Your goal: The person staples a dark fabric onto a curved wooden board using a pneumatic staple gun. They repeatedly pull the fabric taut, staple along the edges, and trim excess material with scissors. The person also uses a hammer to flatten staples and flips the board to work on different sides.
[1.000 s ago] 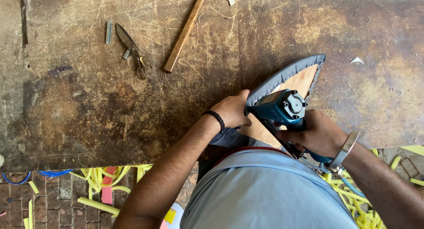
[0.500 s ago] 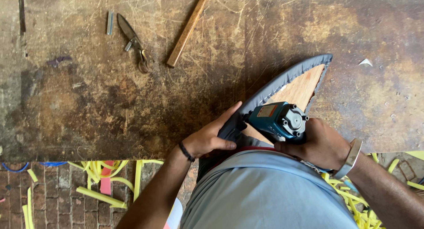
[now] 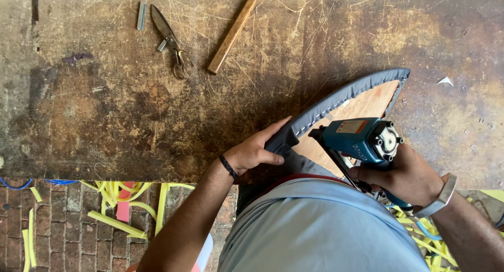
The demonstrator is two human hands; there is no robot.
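Scarred, stained brown wood makes up the workbench (image 3: 105, 109), and below its near edge a brick floor (image 3: 58, 225) is littered with yellow strips of offcut (image 3: 113, 225). Up beyond the left hand (image 3: 257, 151) lie a pair of dark metal shears (image 3: 169, 38) and a plain wooden stick (image 3: 234, 30), both well apart from it. That hand is spread flat, fingers pressing the grey fabric edging (image 3: 336, 101) wrapped over the curved rim of a pointed plywood panel (image 3: 362, 106), which lies at the bench's near edge, tip pointing away to the right. Just right of it, the right hand (image 3: 404, 180), a silver band on its wrist, is closed around the grip of a blue pneumatic staple gun (image 3: 362, 140), whose nose meets the bare plywood just beside the left hand's thumb.
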